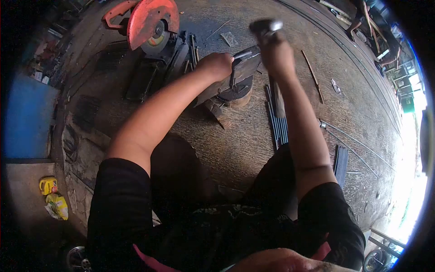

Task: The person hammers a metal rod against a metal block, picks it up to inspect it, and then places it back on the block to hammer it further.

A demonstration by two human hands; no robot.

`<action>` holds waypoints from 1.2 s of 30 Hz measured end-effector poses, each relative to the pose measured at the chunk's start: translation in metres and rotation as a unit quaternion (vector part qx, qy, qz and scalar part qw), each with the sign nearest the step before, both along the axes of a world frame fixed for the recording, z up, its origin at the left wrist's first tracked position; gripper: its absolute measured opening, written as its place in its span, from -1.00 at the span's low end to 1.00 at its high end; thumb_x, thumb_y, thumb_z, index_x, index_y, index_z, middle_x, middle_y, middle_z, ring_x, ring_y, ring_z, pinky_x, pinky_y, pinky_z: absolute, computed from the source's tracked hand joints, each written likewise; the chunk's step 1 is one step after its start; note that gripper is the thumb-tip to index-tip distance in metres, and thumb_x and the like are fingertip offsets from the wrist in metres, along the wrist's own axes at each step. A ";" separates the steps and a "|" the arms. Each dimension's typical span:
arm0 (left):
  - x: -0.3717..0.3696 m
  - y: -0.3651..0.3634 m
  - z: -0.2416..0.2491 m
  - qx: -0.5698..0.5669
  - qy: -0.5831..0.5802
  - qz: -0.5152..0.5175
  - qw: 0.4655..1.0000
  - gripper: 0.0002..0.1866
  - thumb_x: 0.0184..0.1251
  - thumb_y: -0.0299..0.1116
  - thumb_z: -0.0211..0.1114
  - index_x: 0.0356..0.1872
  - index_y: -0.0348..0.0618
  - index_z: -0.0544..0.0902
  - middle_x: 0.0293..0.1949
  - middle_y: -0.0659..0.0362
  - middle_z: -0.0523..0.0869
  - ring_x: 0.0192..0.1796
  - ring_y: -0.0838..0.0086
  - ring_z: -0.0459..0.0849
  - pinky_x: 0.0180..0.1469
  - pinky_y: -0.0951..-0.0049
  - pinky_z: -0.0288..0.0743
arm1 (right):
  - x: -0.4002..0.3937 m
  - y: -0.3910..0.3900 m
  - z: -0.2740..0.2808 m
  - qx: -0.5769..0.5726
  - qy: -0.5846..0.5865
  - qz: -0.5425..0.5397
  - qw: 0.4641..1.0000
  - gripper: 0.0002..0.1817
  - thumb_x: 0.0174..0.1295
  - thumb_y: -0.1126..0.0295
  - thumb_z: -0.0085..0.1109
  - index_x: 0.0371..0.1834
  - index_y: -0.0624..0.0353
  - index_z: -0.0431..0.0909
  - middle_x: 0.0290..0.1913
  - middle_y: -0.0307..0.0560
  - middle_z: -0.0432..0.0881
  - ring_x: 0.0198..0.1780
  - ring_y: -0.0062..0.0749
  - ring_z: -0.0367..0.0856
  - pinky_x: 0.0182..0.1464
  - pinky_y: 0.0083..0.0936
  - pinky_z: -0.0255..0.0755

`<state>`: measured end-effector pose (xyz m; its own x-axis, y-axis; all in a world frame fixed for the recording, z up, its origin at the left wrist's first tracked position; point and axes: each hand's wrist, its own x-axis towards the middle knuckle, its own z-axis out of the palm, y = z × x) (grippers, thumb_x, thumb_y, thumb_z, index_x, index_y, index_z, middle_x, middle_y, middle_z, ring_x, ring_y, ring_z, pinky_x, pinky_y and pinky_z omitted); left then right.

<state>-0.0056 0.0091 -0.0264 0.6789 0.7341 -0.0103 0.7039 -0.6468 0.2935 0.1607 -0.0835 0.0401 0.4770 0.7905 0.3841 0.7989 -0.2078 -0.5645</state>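
Observation:
My left hand [215, 67] is closed around a short metal rod [243, 55], whose bright end sticks out to the right. The rod lies along the top of a dark metal block [247, 68], which rests on a round wooden stump [241, 98]. Raised just right of the block, my right hand [277, 53] is wrapped around a hammer. The hammer head [267, 27] is blurred by motion and stands above the fist, apart from the rod. Most of the hammer's handle is hidden by the hand.
A red cut-off saw [156, 22] stands at the upper left. Several thin metal rods [276, 120] lie beside my right forearm, near a ribbed dark bundle [340, 164]. Long bars [358, 61] run along the right. Another person's legs [355, 25] show at the upper right.

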 end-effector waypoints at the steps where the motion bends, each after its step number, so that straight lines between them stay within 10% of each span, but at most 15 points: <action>1: -0.001 -0.005 0.007 0.003 -0.002 0.000 1.000 -0.62 0.50 -0.15 -0.08 -0.19 -0.24 0.59 -0.22 -0.19 0.67 -0.12 -0.13 0.65 -0.04 -0.06 0.48 | 0.009 0.008 -0.035 -0.024 -0.009 0.040 0.999 -0.44 0.28 -0.09 0.09 -0.05 0.27 0.58 -0.18 0.33 0.66 -0.02 0.24 0.62 0.00 -0.08 0.49; 6: -0.001 0.000 0.011 -0.031 0.002 -0.015 0.999 -0.60 0.48 -0.15 -0.08 -0.17 -0.27 0.63 -0.12 -0.23 0.66 -0.04 -0.14 0.64 0.02 -0.05 0.47 | 0.000 -0.016 0.011 -0.137 0.152 0.092 0.975 -0.41 0.29 -0.13 0.06 -0.06 0.27 0.61 -0.15 0.36 0.65 0.06 0.26 0.58 0.08 -0.10 0.45; 9: -0.001 0.001 0.009 -0.028 -0.017 -0.011 0.999 -0.58 0.47 -0.14 -0.07 -0.18 -0.29 0.64 -0.11 -0.25 0.66 -0.01 -0.13 0.63 0.04 -0.06 0.46 | 0.002 -0.015 0.031 0.073 0.077 0.064 0.992 -0.49 0.32 -0.03 0.16 -0.18 0.33 0.56 -0.61 -0.09 0.57 -0.63 -0.42 0.57 -0.53 -0.44 0.44; 14: 0.002 0.000 0.020 -0.082 -0.023 0.035 0.996 -0.54 0.46 -0.11 -0.06 -0.16 -0.33 0.66 -0.10 -0.27 0.66 0.03 -0.12 0.63 0.10 -0.01 0.46 | -0.014 -0.028 0.062 0.191 0.232 0.069 0.951 -0.52 0.31 0.03 0.19 -0.18 0.36 0.53 -0.57 0.02 0.60 -0.61 -0.31 0.59 -0.54 -0.41 0.44; 16: 0.000 -0.002 0.023 -0.104 -0.018 0.059 0.993 -0.52 0.45 -0.10 -0.05 -0.12 -0.34 0.67 -0.06 -0.28 0.65 0.07 -0.11 0.63 0.14 0.02 0.46 | -0.005 -0.009 0.020 0.196 0.049 0.021 0.979 -0.54 0.32 0.07 0.16 -0.14 0.36 0.54 -0.48 0.17 0.65 -0.48 -0.05 0.66 -0.43 -0.26 0.50; 18: 0.001 -0.003 0.027 -0.096 -0.011 0.059 0.994 -0.53 0.47 -0.09 -0.05 -0.09 -0.30 0.66 -0.06 -0.26 0.65 0.07 -0.14 0.61 0.13 0.04 0.45 | -0.007 -0.004 -0.004 -0.139 0.046 0.025 0.989 -0.49 0.25 -0.05 0.14 -0.10 0.23 0.63 -0.15 0.27 0.68 -0.01 0.22 0.63 0.01 -0.14 0.50; 24: 0.008 0.004 0.015 -0.105 0.000 0.062 0.992 -0.49 0.49 -0.06 -0.09 -0.12 -0.33 0.67 -0.08 -0.29 0.65 0.05 -0.16 0.61 0.13 0.02 0.45 | 0.008 -0.020 0.019 -0.114 0.216 0.019 0.970 -0.44 0.24 -0.10 0.16 -0.04 0.24 0.62 -0.22 0.25 0.70 -0.11 0.08 0.70 -0.05 -0.24 0.51; 26: 0.007 0.009 0.010 -0.102 -0.017 0.021 0.994 -0.48 0.51 -0.06 -0.12 -0.15 -0.33 0.67 -0.11 -0.31 0.65 0.02 -0.17 0.62 0.11 0.00 0.45 | 0.027 -0.009 0.020 0.125 -0.054 0.059 0.989 -0.55 0.30 0.00 0.18 -0.14 0.25 0.61 -0.50 -0.08 0.63 -0.54 -0.41 0.61 -0.48 -0.46 0.45; 30: 0.005 0.012 0.012 -0.100 -0.018 0.014 0.995 -0.46 0.52 -0.06 -0.14 -0.13 -0.35 0.66 -0.11 -0.30 0.66 0.02 -0.15 0.63 0.11 0.00 0.44 | -0.009 -0.036 0.072 0.178 0.213 0.043 0.960 -0.58 0.33 0.05 0.17 -0.22 0.30 0.55 -0.59 -0.15 0.57 -0.57 -0.50 0.56 -0.53 -0.55 0.40; 32: 0.006 0.008 0.025 -0.140 0.011 0.034 0.990 -0.45 0.52 -0.05 -0.15 -0.10 -0.38 0.65 -0.07 -0.28 0.66 0.04 -0.14 0.63 0.13 0.02 0.43 | 0.004 -0.015 0.023 0.228 0.097 0.032 0.968 -0.63 0.36 0.10 0.12 -0.19 0.27 0.55 -0.56 -0.07 0.61 -0.52 -0.37 0.62 -0.46 -0.47 0.44; 34: 0.007 0.005 0.027 -0.182 0.027 0.049 0.982 -0.44 0.51 -0.04 -0.14 -0.07 -0.40 0.64 -0.01 -0.29 0.64 0.11 -0.13 0.60 0.17 0.04 0.42 | 0.015 -0.005 -0.024 -0.107 -0.059 0.028 0.992 -0.62 0.37 0.10 0.01 -0.08 0.22 0.56 -0.47 0.12 0.65 -0.35 -0.06 0.71 -0.29 -0.16 0.52; 36: 0.009 0.007 0.021 -0.132 -0.013 0.069 0.989 -0.44 0.51 -0.04 -0.11 -0.05 -0.41 0.63 0.02 -0.31 0.61 0.14 -0.12 0.58 0.18 0.07 0.41 | 0.031 0.005 -0.057 0.019 -0.209 0.157 0.965 -0.56 0.35 0.04 0.03 -0.06 0.24 0.56 -0.45 0.10 0.66 -0.38 -0.11 0.70 -0.32 -0.19 0.53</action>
